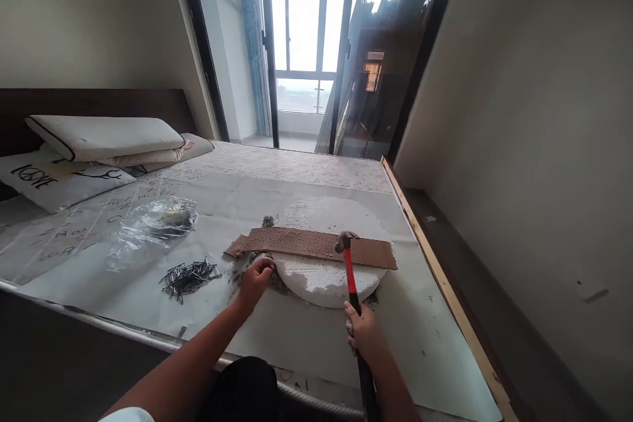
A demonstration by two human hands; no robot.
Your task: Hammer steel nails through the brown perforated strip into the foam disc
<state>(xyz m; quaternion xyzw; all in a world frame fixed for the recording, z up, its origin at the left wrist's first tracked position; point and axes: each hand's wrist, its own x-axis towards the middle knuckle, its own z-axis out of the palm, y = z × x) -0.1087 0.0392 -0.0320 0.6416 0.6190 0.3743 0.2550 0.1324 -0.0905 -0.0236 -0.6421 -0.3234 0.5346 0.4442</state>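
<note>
My right hand (364, 333) is wrapped round the black handle of a claw hammer (351, 273) with a red neck. Its metal head is over a long brown strip of board (297, 242) dotted with small holes, touching or just above it. This strip lies across a round white slab (321, 280) with a rough, chipped surface. At the slab's left edge, just below the strip, my left hand (256, 280) has its fingers curled together; what they hold, if anything, is too small to make out. Left of that hand lies a pile of nails (189, 277).
A clear plastic bag (155, 227) with dark contents lies behind the nails. Grey crumbs (268, 221) sit around the slab. White sheeting covers the bed-like surface, with pillows (106, 138) at the far left and a wooden batten (430, 257) along the right edge.
</note>
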